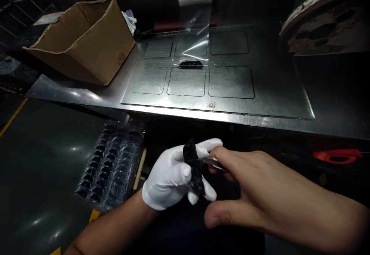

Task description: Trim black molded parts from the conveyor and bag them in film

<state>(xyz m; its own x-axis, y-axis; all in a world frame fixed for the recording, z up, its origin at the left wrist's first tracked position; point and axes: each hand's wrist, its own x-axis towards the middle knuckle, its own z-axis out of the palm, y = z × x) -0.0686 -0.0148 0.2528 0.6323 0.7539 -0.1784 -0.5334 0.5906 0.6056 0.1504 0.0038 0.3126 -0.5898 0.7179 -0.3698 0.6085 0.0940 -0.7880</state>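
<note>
My left hand, in a white glove, grips a black curved plastic part between thumb and fingers. The part is tilted nearly upright, above the floor in front of the bench. From the right, my bare right hand pinches a slim metal tool between its index and other fingers, with the thumb held apart below. The tool's thin tip reaches the middle of the black part; whether it is a knife or tweezers I cannot tell. Another black part lies on the glass sheet on the bench.
An open cardboard box stands at the bench's left. Several black parts fill a clear plastic tray lower left. A round, rough-edged object is at the right back, and a red handle shows below the bench edge.
</note>
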